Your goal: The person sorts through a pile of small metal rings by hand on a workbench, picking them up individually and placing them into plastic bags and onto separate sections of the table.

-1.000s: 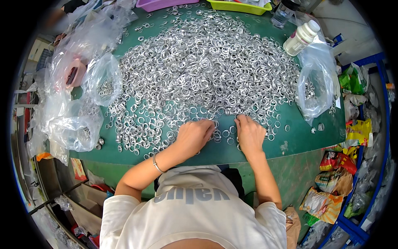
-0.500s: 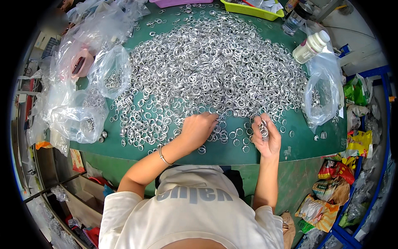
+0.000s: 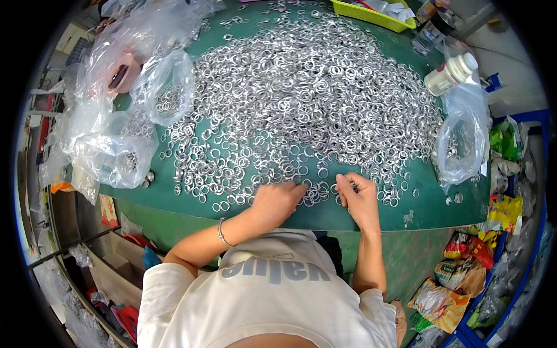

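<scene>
A large heap of silver-coloured metal rings (image 3: pixel 290 87) covers the green tabletop (image 3: pixel 406 211). Along the near side of the heap my left hand (image 3: pixel 274 204) rests low with its fingers curled. Its fingertips touch a small cluster of loose rings (image 3: pixel 317 192), and anything inside the grip is hidden. To the right of that cluster is my right hand (image 3: pixel 361 200), fingers bent and turned down to the table. Rings show at its fingertips, but what it holds is hidden. A metal bangle circles my left wrist.
Clear plastic bags with rings lie at left (image 3: pixel 113 162), and another bag (image 3: pixel 461 165) lies at right. A white bottle (image 3: pixel 451 74), a clear drinking bottle (image 3: pixel 432 35) and a yellow-green tray (image 3: pixel 374 16) stand farther back. A pink container (image 3: pixel 123 75) sits among the left bags.
My right hand has turned down and moved left; the rings that showed in its fingers are hidden now. Some loose rings in front have shifted. The whole view has moved a little.
</scene>
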The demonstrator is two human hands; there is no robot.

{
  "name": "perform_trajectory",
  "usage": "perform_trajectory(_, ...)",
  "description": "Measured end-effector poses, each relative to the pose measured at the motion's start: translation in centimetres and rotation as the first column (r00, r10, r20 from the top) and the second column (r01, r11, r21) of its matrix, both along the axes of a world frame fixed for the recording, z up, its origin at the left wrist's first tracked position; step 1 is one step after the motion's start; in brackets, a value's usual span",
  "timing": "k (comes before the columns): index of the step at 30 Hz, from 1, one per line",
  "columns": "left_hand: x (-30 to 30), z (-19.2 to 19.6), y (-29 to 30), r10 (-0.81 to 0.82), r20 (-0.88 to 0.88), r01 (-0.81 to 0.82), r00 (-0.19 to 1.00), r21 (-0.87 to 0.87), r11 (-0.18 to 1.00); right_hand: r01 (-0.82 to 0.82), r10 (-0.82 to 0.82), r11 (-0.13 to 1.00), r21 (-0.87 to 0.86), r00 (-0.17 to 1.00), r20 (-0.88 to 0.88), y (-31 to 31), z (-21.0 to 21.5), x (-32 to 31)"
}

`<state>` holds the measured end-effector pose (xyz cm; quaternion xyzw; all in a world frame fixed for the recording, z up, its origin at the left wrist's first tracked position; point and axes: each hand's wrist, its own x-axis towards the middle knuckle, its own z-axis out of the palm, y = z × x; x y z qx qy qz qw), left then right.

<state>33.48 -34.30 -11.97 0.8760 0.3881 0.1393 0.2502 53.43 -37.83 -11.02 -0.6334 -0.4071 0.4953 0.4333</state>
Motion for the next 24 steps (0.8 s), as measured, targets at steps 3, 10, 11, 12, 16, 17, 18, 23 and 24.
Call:
perform_trajectory(3, -0.9, 0.1, -0.8, 0.007, 0.04, -0.007, 0.999, -0.011, 1.0, -0.038, 0.019, 0.992, -0.122, 0.987, -0.157, -0.1, -0.8, 0.1)
perform_trajectory(10, -2.3, 0.0, 1.9, 0.272, -0.038, -0.271, 0.961, 0.039, 0.962, -0.245, 0.199, 0.964, 0.105, 0.924, 0.327, 1.6, 0.5, -3.9)
perform_trajectory(11, -2.5, -0.3, 1.9, 0.257, -0.031, -0.255, 0.966, 0.059, 0.965, -0.303, 0.246, 0.95, 0.072, 0.872, 0.424, 1.7, 0.9, -4.6)
perform_trajectory(12, -2.7, -0.4, 1.9, 0.24, -0.025, -0.238, 0.97, 0.08, 0.968, -0.296, 0.234, 0.951, 0.094, 0.882, 0.409, 1.7, 0.3, -4.7)
perform_trajectory(16, -5.0, -0.1, 1.2, 0.268, -0.092, -0.267, 0.959, 0.019, 0.963, -0.241, 0.197, 0.961, 0.138, 0.941, 0.276, 2.3, -1.3, -4.0)
perform_trajectory(17, -5.3, -0.1, 1.1, 0.29, -0.05, -0.289, 0.956, 0.028, 0.957, -0.208, 0.185, 0.974, 0.086, 0.957, 0.223, 2.5, -0.9, -3.8)
perform_trajectory(18, -5.5, -0.2, 1.2, 0.32, 0.009, -0.32, 0.947, 0.029, 0.947, -0.177, 0.169, 0.984, 0.033, 0.971, 0.172, 2.7, -0.5, -3.9)
perform_trajectory(23, -4.2, -0.3, 3.4, 0.34, 0.021, -0.341, 0.94, 0.039, 0.939, -0.408, 0.275, 0.912, 0.041, 0.685, 0.675, 4.7, -0.6, -7.4)
perform_trajectory(24, -4.2, -0.4, 3.7, 0.315, -0.008, -0.314, 0.949, 0.063, 0.947, -0.44, 0.301, 0.898, 0.015, 0.638, 0.709, 4.7, -0.5, -7.8)
